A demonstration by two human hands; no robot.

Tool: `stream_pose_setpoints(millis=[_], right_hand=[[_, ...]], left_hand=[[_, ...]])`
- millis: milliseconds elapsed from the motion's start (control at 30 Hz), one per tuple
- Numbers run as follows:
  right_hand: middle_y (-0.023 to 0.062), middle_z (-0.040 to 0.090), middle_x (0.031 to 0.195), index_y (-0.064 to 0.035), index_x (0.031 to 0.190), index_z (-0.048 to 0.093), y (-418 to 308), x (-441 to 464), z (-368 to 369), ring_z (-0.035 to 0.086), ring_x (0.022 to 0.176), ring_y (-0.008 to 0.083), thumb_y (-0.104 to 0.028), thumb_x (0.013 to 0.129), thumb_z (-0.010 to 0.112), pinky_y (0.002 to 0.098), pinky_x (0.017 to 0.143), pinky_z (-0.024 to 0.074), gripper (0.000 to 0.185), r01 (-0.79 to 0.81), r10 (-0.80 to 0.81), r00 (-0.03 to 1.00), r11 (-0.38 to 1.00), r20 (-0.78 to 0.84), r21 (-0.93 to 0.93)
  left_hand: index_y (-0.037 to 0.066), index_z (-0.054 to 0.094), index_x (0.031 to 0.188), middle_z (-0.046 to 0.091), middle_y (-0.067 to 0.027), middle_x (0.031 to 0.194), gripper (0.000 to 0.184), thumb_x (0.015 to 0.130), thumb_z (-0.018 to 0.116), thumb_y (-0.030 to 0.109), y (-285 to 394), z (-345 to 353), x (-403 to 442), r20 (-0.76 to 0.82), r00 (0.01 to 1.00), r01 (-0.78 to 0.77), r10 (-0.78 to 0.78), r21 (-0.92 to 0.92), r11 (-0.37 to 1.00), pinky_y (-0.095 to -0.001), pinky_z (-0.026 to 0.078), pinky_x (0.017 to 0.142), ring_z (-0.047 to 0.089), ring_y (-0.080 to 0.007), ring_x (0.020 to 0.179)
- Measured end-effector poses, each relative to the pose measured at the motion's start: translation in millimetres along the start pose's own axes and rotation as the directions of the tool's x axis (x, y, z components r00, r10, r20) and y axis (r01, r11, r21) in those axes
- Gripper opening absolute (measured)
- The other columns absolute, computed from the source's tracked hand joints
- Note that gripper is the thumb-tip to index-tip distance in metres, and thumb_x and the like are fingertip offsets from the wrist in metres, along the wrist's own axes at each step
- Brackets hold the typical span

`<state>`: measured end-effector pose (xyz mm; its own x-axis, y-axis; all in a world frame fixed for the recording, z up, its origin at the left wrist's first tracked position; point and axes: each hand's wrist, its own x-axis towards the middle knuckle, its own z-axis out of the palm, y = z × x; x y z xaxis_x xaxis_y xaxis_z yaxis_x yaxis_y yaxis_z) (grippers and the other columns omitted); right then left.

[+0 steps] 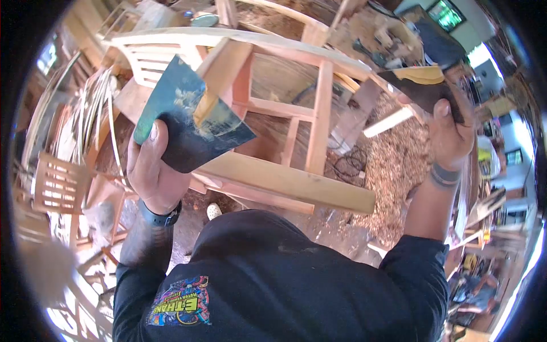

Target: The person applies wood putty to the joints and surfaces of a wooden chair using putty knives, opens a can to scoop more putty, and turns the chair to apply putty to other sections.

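Note:
My left hand (pixel 154 168) is closed on a dark blue-green flat sheet (pixel 191 142), its thumb pressed on the near face. A lump of tan putty (pixel 205 105) and pale smears lie on that sheet. Off to the right, my right hand (pixel 450 137) grips a dark flat scraper (pixel 419 94) with its thumb on the face. Yellowish putty (pixel 419 73) coats the scraper's far edge. Between and below both hands stands a pale wooden furniture frame (pixel 322 119) with slats at its left side. Neither hand touches the frame.
Wood shavings (pixel 393 171) cover the floor at the right, near a dark coiled cable (pixel 348 162). A slatted wooden chair back (pixel 60 182) and thin wooden strips (pixel 94 114) are at the left. Another person (pixel 476 293) is at the lower right.

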<state>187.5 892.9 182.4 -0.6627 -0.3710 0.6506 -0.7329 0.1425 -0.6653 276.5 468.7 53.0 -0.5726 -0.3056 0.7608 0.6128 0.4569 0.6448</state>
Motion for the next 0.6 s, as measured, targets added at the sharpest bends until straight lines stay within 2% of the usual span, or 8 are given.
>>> stream_pose_setpoints(millis=[100,233,267,333,367,467,533,600], right_hand=[[0.0164,0.071,0.123,0.0107,0.13,0.061,36,-69,-42,0.071,0.105,0.0232,-0.019,0.107,0.058,0.0369,0.09,0.0569,0.038,-0.314,0.296,0.899,0.949,-0.323,-0.004],[0.0148,0.07,0.119,0.0064,0.128,0.062,130,-215,-61,0.072,0.102,0.0262,-0.021,0.107,0.058,0.0403,0.082,0.0638,0.035,-0.585,0.42,0.756,0.778,-0.503,-0.23],[0.0141,0.07,0.118,0.0054,0.128,0.062,133,-236,-53,0.073,0.1,0.0261,-0.022,0.107,0.058,0.0404,0.079,0.0652,0.035,-0.646,0.54,0.654,0.763,-0.529,-0.02],[0.0127,0.07,0.116,0.0038,0.13,0.061,130,-271,-20,0.073,0.097,0.025,-0.024,0.108,0.056,0.0394,0.072,0.0672,0.036,-0.58,0.824,0.362,0.565,-0.435,0.587],[0.013,0.07,0.118,0.0028,0.133,0.06,134,-296,-8,0.073,0.099,0.0263,-0.025,0.106,0.059,0.0423,0.074,0.068,0.039,-0.572,0.869,0.31,0.494,-0.386,0.654],[0.0135,0.067,0.123,0.003,0.138,0.057,146,-371,28,0.072,0.098,0.0263,-0.025,0.104,0.063,0.0447,0.078,0.0687,0.045,-0.615,0.944,0.154,0.322,-0.291,0.72],[0.0124,0.068,0.121,0.0034,0.137,0.059,135,-400,55,0.071,0.099,0.0225,-0.024,0.103,0.065,0.0403,0.073,0.0667,0.044,-0.703,0.96,-0.043,0.167,-0.275,0.691],[0.0109,0.072,0.108,0.0041,0.128,0.066,166,-487,73,0.071,0.089,0.0197,-0.025,0.101,0.068,0.0371,0.065,0.0615,0.04,-0.766,0.97,0.03,0.178,-0.242,0.618]], left_hand=[[-0.01,0.065,0.126,0.068,-0.0231,0.123,0.049,0.081,0.082,-0.002,-8,5,-16,0.152,0.986,-0.097,0.064,0.217,0.971,-0.0422,0.055,0.096,0.068,-0.0325,0.112],[-0.01,0.067,0.124,0.072,-0.0205,0.106,0.057,0.072,0.088,0.002,-14,19,-17,0.28,0.938,-0.304,0.206,0.371,0.877,-0.0428,0.056,0.092,0.07,-0.0379,0.102],[-0.01,0.067,0.124,0.072,-0.0209,0.107,0.056,0.073,0.088,0.002,-13,21,-19,0.278,0.947,-0.263,0.161,0.379,0.887,-0.0429,0.056,0.092,0.07,-0.0376,0.101],[-0.01,0.067,0.124,0.071,-0.0216,0.109,0.056,0.074,0.089,0.002,-11,24,-23,0.273,0.959,-0.179,0.071,0.396,0.9,-0.0431,0.056,0.092,0.071,-0.037,0.099],[-0.01,0.067,0.123,0.069,-0.0236,0.116,0.051,0.077,0.087,0.001,-10,29,-23,0.221,0.975,-0.045,-0.023,0.297,0.954,-0.0427,0.056,0.093,0.07,-0.0376,0.102],[-0.01,0.067,0.12,0.067,-0.0246,0.121,0.043,0.081,0.083,-0.002,-23,19,-22,0.353,0.915,-0.345,0.194,0.436,0.831,-0.0418,0.057,0.093,0.07,-0.0372,0.105],[-0.01,0.066,0.121,0.067,-0.0243,0.121,0.042,0.083,0.081,-0.004,-26,19,-20,0.373,0.907,-0.345,0.194,0.397,0.851,-0.0413,0.057,0.093,0.07,-0.0363,0.106],[-0.01,0.065,0.123,0.067,-0.0238,0.121,0.04,0.085,0.078,-0.005,-29,18,-19,0.401,0.895,-0.357,0.196,0.381,0.853,-0.0405,0.057,0.093,0.069,-0.0349,0.107]])
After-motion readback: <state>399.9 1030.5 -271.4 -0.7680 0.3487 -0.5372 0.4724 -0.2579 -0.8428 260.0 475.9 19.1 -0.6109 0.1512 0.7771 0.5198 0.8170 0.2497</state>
